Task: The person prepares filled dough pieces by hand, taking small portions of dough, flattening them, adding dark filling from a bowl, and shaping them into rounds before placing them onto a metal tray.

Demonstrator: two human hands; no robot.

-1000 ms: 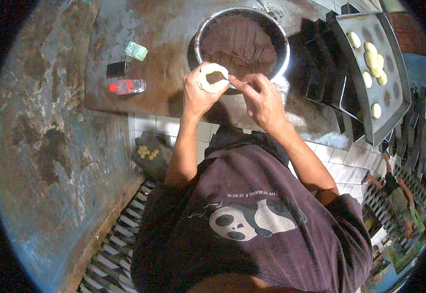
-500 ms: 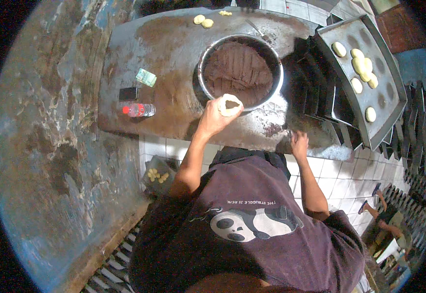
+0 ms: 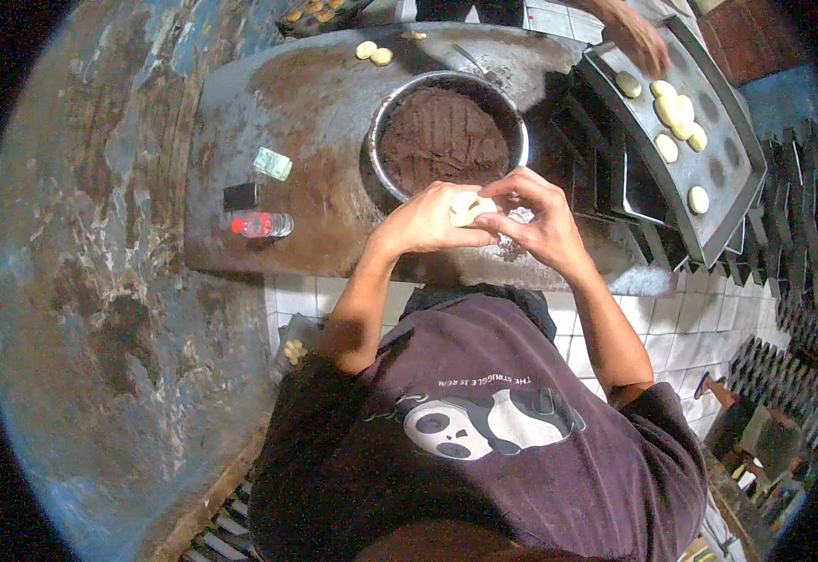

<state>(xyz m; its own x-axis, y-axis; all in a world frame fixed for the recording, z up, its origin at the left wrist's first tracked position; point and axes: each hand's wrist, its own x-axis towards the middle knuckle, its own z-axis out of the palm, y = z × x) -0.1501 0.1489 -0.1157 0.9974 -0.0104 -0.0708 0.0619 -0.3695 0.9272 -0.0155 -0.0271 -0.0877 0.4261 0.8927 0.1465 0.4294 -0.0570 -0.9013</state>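
In front of my chest, my left hand (image 3: 418,221) cups a pale piece of dough (image 3: 468,210). The fingertips of my right hand (image 3: 545,223) are closed on the dough's right edge. Inside the dough, any filling is hidden by my fingers. Just beyond my hands stands a round metal bowl (image 3: 372,150) holding a dark brown, crumbly filling (image 3: 442,136), its surface pressed into ridges.
A metal tray (image 3: 713,108) with several dough balls (image 3: 675,114) rests on stacked trays at right; another person's hand (image 3: 641,42) reaches over it. On the worktable (image 3: 306,103) are a red-capped bottle (image 3: 264,225), dark flat object (image 3: 239,197), green packet (image 3: 272,163) and two dough balls (image 3: 374,53).
My right hand has left the table edge and come up to the dough in my left hand. Another person's hand has appeared over the tray.
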